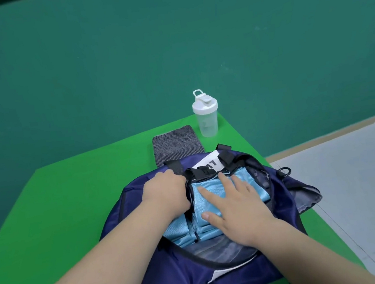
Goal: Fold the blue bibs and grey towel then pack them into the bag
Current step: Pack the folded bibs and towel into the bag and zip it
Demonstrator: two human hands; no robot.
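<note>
A navy bag (164,269) lies open on the green table (66,204). Folded light-blue bibs (212,200) sit stacked inside its opening. My right hand (235,209) lies flat on the bibs with its fingers spread and straight. My left hand (164,194) grips the bag's left rim beside the black handle straps, its fingers curled over the edge. A folded grey towel (176,143) lies on the table just behind the bag, outside it.
A clear shaker bottle with a white lid (206,116) stands at the table's far right corner, next to the towel. The table's right edge runs close to the bag, with grey floor (363,179) beyond. A dark green wall is behind.
</note>
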